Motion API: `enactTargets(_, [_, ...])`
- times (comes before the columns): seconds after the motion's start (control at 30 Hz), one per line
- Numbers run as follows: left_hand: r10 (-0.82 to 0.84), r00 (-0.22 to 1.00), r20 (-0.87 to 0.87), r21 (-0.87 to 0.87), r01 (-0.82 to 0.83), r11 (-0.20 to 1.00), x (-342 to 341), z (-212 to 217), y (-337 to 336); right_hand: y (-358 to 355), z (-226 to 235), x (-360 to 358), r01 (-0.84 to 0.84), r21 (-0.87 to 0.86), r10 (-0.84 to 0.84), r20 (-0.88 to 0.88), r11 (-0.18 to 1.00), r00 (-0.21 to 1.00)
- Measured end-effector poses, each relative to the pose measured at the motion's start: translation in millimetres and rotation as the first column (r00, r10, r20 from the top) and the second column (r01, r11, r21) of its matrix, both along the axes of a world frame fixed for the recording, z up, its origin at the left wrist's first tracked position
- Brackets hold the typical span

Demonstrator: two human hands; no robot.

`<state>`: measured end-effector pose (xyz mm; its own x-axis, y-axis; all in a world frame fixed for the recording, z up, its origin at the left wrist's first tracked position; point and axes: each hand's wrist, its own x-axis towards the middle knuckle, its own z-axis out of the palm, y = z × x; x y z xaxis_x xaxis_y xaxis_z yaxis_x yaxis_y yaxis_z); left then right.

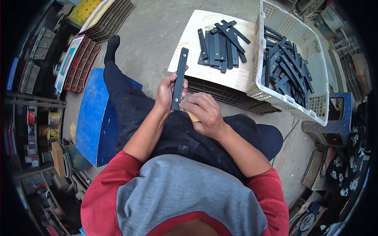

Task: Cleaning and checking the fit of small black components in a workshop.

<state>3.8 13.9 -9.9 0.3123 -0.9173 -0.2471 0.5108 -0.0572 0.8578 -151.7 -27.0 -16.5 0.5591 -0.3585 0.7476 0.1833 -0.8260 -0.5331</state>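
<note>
The person wears a short-sleeved shirt [189, 196] with a grey body and red raglan sleeves that end above the elbows, and a red band shows at the neckline. The forearms and both hands are bare, with no gloves, watch or rings to be seen. Dark, dusty trousers [157, 118] cover the legs, speckled with pale marks, and a black sock [112, 44] covers one foot.

Bare grey concrete floor [157, 35] under even daylight. A flat blue panel [92, 118] lies at left beside dark shelving with paint tins [39, 129]; a blue plastic stool [334, 122] stands right.
</note>
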Motion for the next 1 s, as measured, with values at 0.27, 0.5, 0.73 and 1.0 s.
enactTargets(0.27, [-0.035,0.997,-0.075,0.106,0.043,0.993,-6,-25,-7,-4,6,-2,0.022,-0.007,-0.022,0.016,1.0,1.0])
enactTargets(0.5, [-0.031,0.996,-0.081,0.346,0.058,0.937,-4,-60,-27,-15,12,-8,0.096,0.039,-0.098,0.029,0.995,0.995])
enactTargets(0.73, [-0.177,0.979,0.096,0.245,0.149,0.958,26,-21,-144,-23,14,-11,0.173,0.097,-0.173,-0.011,0.98,0.985])
enactTargets(1.0, [0.149,0.488,0.86,-0.107,-0.113,0.988,-26,5,-200,-24,-29,-21,0.123,0.015,-0.083,-0.661,0.992,0.745])
